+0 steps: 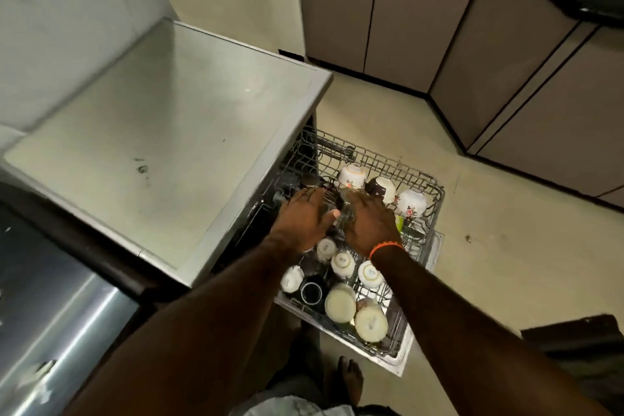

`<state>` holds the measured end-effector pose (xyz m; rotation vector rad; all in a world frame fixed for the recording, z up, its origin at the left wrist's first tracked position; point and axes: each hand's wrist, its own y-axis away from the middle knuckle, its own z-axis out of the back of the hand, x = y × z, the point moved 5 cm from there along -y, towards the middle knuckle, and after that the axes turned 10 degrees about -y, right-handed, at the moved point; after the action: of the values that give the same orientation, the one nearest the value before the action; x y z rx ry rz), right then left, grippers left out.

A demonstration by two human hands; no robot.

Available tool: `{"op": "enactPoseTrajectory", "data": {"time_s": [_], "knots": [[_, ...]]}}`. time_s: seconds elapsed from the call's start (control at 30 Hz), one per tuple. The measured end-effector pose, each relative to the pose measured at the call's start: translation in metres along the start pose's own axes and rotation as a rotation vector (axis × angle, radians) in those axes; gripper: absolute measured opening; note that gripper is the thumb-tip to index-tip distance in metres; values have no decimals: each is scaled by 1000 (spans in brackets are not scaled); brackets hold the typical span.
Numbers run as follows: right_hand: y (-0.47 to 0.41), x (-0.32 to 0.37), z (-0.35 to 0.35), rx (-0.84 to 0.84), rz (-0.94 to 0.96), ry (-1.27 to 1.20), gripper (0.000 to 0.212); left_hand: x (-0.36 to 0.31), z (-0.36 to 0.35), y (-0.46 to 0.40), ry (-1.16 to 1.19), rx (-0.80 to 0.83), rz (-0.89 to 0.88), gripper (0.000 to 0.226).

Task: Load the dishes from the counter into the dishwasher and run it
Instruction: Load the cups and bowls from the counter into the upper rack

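The dishwasher's wire rack (436,186) is pulled out over the open door. It holds upturned dishes: floral white bowls (351,176) at the far side, small white cups (342,263) in the middle, and two cream bowls (340,302) and a black cup (310,292) near me. Both hands are low over the rack's centre. My right hand (368,223), with an orange wristband, curls around a clear glass (346,203) lying tilted on the tines. My left hand (304,216) lies flat beside it, fingers straight, thumb against the glass.
The dishwasher's grey top (169,132) fills the left. A steel surface (50,314) lies at the lower left. Brown cabinets (371,10) line the far side and right. My bare foot (351,378) stands by the door edge (401,361); a dark mat (580,341) lies at right.
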<state>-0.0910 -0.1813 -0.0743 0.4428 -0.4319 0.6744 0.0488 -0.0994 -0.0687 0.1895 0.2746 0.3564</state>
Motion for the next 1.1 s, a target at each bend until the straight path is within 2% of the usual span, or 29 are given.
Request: {"op": "enactPoseTrajectory", "data": {"time_s": [0.27, 0.5, 0.83, 0.97, 1.1], "knots": [[48, 60, -2, 70, 200, 162, 83, 19, 23, 90, -7, -158, 82, 75], [68, 134, -19, 117, 383, 218, 82, 56, 46, 171, 6, -263, 267, 77], [94, 255, -72, 149, 683, 263, 81, 147, 72, 277, 52, -348, 557, 74], [102, 303, -100, 130, 737, 258, 74, 192, 76, 319, 39, -364, 618, 74], [110, 340, -131, 150, 779, 263, 73, 237, 75, 356, 32, -378, 752, 77]]}}
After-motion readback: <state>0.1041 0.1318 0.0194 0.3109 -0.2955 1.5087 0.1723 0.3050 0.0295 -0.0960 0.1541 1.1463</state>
